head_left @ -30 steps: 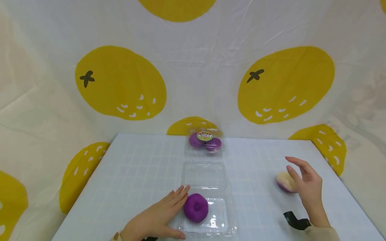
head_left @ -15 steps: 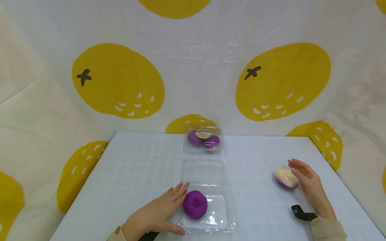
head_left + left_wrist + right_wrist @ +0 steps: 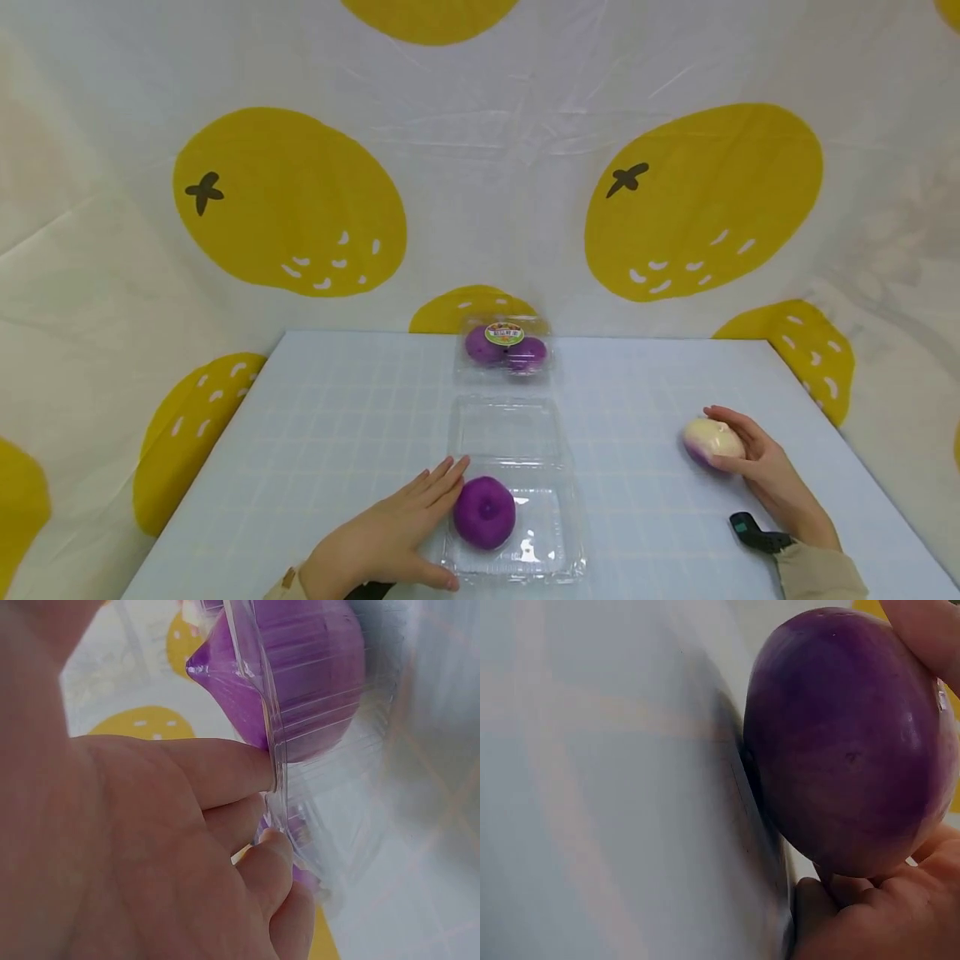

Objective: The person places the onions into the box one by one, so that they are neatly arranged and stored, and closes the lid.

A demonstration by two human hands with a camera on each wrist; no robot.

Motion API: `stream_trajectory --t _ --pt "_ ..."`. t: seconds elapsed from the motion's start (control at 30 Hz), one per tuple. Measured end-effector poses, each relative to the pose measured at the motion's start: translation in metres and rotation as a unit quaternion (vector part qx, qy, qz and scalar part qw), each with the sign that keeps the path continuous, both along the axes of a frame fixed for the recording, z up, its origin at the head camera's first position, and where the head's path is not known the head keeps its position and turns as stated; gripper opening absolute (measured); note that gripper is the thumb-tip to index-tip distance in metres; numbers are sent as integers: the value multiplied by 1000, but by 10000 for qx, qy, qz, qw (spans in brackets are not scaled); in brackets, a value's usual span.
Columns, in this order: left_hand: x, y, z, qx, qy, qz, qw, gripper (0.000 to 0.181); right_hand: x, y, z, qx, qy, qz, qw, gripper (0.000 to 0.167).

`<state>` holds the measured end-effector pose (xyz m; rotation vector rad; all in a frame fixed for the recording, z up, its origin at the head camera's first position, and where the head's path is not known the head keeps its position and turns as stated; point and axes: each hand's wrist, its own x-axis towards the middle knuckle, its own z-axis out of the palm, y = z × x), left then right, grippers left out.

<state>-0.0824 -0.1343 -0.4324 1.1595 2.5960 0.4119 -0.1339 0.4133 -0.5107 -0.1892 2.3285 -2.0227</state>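
In the head view, my right hand (image 3: 776, 475) grips a cream-and-purple onion (image 3: 712, 440) at the right of the table, thumb on the near side and fingers on the far side. Its purple side fills much of the right wrist view, close against the tabletop. My left hand (image 3: 393, 529) lies with fingers extended along the left edge of a hinged clear plastic box (image 3: 547, 567). In the left wrist view its fingertips (image 3: 255, 769) touch the rim. A purple onion (image 3: 484, 513) with a pointed tip sits in the box's left half, the lid (image 3: 506, 425) folded back.
A closed clear box (image 3: 465, 379) with two purple onions and a label (image 3: 505, 334) stands at the table's back edge. The pale checked table (image 3: 337, 433) meets a hanging cloth (image 3: 495, 183) with yellow fruit prints.
My right hand first drew slightly back to the right, then came in around the onion and took hold of it. The left hand stays at the box edge.
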Motion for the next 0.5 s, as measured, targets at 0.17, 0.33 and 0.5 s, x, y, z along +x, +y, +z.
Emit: stream_trajectory --t 0.17,0.33,0.5 --pt "0 -1 -3 12 28 6 10000 106 0 -5 6 836 -270 -240 9958 68" --pt "1 -1 -4 13 68 1 10000 106 -1 -5 5 994 -427 -333 9936 67" --pt "1 -1 -7 41 229 -54 9997 107 -2 -5 5 1113 -546 -468 9912 70"
